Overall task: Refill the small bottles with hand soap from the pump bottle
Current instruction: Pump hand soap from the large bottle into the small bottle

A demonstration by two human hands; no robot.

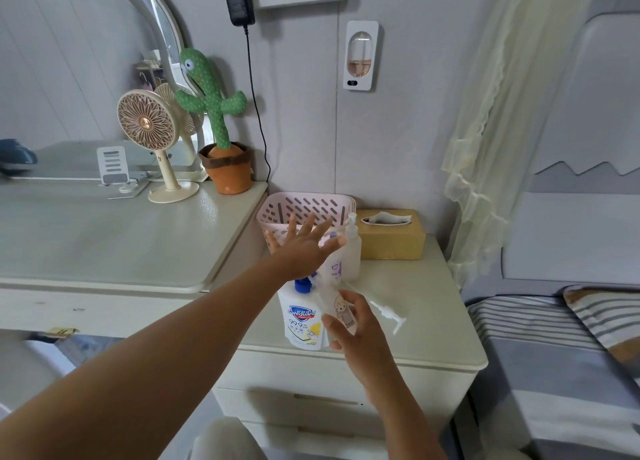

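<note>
Our R hand (360, 331) grips a small bottle (341, 311) at lower centre, beside the soap bottle (301, 321). L hand (304, 248) hovers above, fingers spread. Risk: L arm could tip the soap bottle, w/ spill.

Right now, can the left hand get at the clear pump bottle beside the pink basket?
Probably yes. The left hand is open right beside the clear pump bottle; only the purple-print small bottle stands close against it.

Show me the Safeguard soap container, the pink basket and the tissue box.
Safeguard soap container (302, 312), head view, on its front label.
pink basket (311, 204), head view, on its back wall.
tissue box (391, 245), head view, on its front side.
</note>
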